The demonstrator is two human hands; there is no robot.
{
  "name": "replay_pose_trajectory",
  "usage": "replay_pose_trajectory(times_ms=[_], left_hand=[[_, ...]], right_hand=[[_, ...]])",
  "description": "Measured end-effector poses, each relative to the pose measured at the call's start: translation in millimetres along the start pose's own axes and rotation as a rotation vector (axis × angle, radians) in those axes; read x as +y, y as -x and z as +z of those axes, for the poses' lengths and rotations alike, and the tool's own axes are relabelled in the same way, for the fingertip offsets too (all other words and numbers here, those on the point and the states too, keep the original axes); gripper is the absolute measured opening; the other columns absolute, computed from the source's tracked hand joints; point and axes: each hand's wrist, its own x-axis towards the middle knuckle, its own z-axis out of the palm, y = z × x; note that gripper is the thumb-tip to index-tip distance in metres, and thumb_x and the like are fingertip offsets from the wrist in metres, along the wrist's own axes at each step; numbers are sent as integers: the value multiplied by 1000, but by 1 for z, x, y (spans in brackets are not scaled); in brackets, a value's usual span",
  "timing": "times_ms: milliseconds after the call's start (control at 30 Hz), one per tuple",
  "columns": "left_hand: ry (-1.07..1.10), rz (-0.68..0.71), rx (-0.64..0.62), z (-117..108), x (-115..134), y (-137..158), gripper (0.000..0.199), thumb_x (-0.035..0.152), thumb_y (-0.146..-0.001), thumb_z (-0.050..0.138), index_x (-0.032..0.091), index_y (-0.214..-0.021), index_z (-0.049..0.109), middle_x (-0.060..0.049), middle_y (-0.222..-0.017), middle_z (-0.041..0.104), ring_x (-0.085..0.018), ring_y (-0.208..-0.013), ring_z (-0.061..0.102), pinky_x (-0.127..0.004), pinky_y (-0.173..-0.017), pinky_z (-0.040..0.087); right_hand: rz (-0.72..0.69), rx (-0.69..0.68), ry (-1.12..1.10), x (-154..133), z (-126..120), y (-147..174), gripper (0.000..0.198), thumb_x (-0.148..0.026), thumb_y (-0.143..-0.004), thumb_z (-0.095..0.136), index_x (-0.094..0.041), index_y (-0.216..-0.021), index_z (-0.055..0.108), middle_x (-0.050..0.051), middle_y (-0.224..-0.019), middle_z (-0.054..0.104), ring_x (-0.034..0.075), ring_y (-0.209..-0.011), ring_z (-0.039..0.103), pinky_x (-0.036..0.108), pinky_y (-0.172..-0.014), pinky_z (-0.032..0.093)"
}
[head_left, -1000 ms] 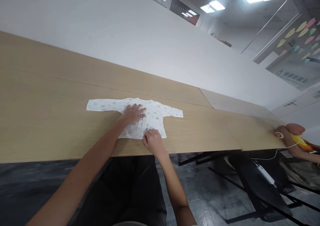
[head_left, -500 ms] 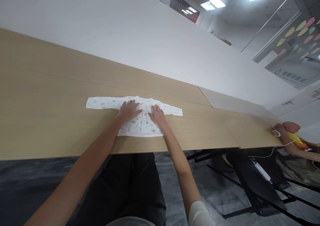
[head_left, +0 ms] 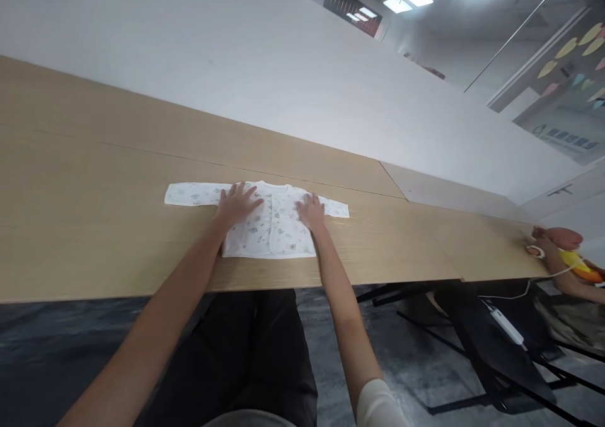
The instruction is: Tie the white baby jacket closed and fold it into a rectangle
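A small white baby shirt point(head_left: 269, 225) with a scattered print lies flat on the wooden table, its two sleeves stretched out to the sides and its buttoned front facing up. Resting on the shirt near the left shoulder, my left hand point(head_left: 235, 206) has its fingers spread flat. My right hand point(head_left: 312, 212) lies near the other shoulder, fingers apart and touching the fabric. Neither hand pinches the cloth. Parts of both shoulders are covered by my hands.
The wooden table point(head_left: 118, 225) runs left and right, its front edge close to my legs. Behind it stands a white partition point(head_left: 236, 80). To the right are a black chair point(head_left: 482, 339) with a white power strip point(head_left: 505, 326) and another person's arm point(head_left: 562, 275).
My hands have moved apart over the shirt, the left slightly left and the right toward the right sleeve. More of the shirt's front now shows. The camera has shifted a little.
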Motion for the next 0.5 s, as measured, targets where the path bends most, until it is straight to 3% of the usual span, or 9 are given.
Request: replay_pose_trajectory(times_ms=[133, 233, 367, 500], left_hand=[[8, -236, 23, -13, -21, -1, 66, 55, -97, 22, 18, -147, 43, -21, -157, 30, -39, -145, 25, -66, -112, 16], [29, -354, 4, -22, -37, 1, 67, 54, -97, 23, 10, -144, 44, -24, -157, 28, -39, -145, 22, -67, -112, 11], [27, -483, 22, -32, -51, 6, 69, 51, -97, 24, 4, -144, 42, -27, -156, 28, -40, -144, 20, -66, -112, 11], [-30, -503, 31, -38, -62, 9, 63, 48, -95, 31, 7, -141, 44, -23, -153, 34, -37, -140, 26, -66, -111, 13]], right_hand=[[359, 206, -8, 35, -15, -5, 53, -37, -98, 37, -7, -140, 47, 25, -148, 42, 34, -141, 33, 55, -112, 25], [557, 253, 21, 54, -19, -2, 52, -32, -95, 40, -2, -136, 50, 31, -139, 48, 39, -131, 43, 56, -105, 31], [562, 280, 60, 60, -16, 1, 53, -29, -93, 40, 0, -136, 50, 33, -133, 51, 41, -126, 47, 56, -100, 33], [538, 308, 57, 59, -15, 2, 52, -28, -91, 43, -3, -136, 51, 30, -135, 52, 41, -127, 47, 57, -103, 33]])
